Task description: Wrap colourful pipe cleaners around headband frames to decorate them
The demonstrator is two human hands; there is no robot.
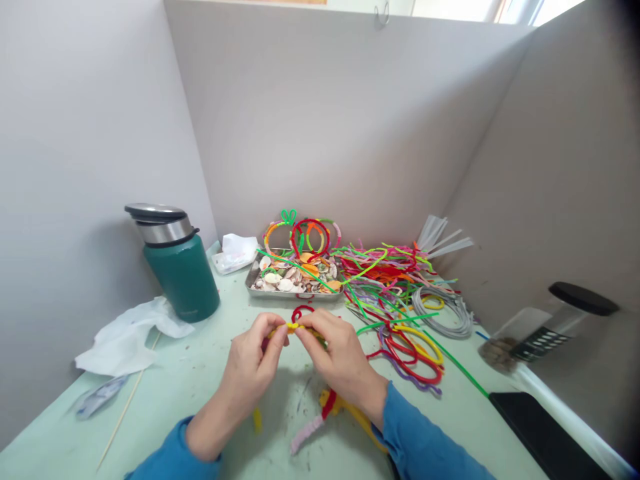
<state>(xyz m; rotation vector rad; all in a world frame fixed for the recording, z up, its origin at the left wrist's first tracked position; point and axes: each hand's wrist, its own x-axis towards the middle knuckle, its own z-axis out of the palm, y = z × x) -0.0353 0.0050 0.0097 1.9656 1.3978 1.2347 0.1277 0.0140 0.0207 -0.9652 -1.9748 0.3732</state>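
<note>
Both of my hands meet over the middle of the table, in front of the shell tray. Between the fingertips is a yellow pipe cleaner (pixel 293 327). My left hand (pixel 253 353) pinches it from the left, thumb against the fingers. From the other side my right hand (pixel 333 350) pinches it close by, nearly touching the left fingertips. A red curled pipe cleaner (pixel 302 311) shows just behind the fingers; whether it joins the yellow one I cannot tell. Below my right wrist lies a pink, red and yellow pipe-cleaner piece (pixel 307 433), partly hidden by the forearm.
A metal tray (pixel 295 295) of shells stands at the back, with pipe-cleaner rings (pixel 310 239) behind. To its right spreads a heap of coloured pipe cleaners (pixel 385 263) and a grey coil (pixel 450 320). A green bottle (pixel 183 273) and crumpled tissue (pixel 130 337) are left; a jar (pixel 545 330) is right.
</note>
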